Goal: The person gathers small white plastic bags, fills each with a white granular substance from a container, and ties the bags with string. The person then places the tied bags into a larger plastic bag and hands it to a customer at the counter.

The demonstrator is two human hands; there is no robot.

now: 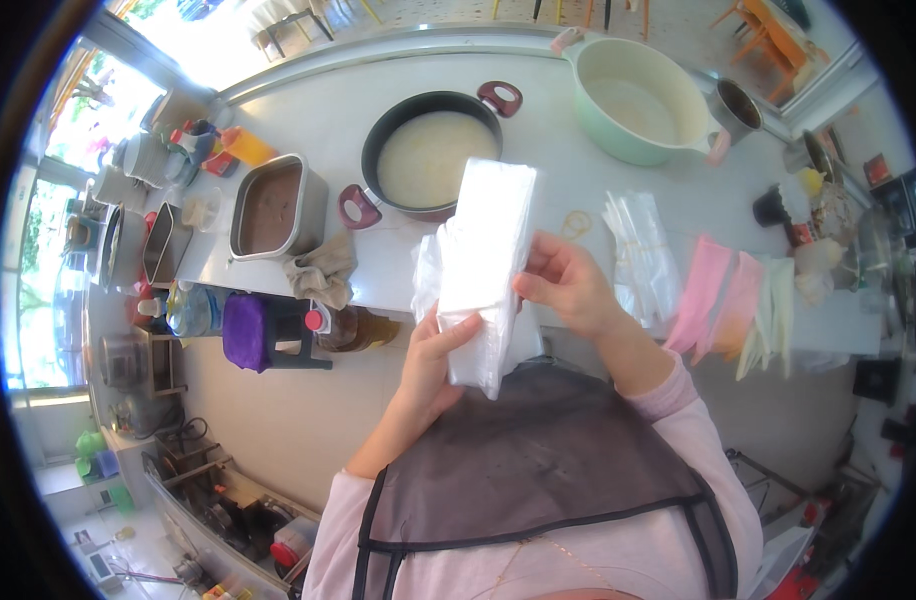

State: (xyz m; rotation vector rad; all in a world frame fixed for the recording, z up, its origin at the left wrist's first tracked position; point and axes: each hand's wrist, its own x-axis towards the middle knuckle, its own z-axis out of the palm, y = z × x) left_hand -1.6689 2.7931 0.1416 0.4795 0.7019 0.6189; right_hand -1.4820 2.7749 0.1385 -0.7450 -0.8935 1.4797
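A folded stack of white plastic bags [484, 247] is held upright in front of my chest. My left hand [435, 360] grips its lower part, with the thumb across the front. My right hand [563, 281] pinches the stack's right edge between thumb and fingers. Behind the stack, a dark round pan [372, 142] with maroon handles holds a pale, milky content. Right of my right hand lie a banded bundle of clear plastic bags [642, 251] and yellowish rubber bands [576, 223]. Farther right, pink bags [717, 296] and pale green bags [765, 315] hang over the counter's edge.
On the white counter [540, 142] stand a mint-green pot [623, 139] at the back right and a steel container of brown content [312, 206] at the left, beside a crumpled cloth [323, 270]. Below are an oil jug [360, 330] and a stool with a purple cover [244, 330].
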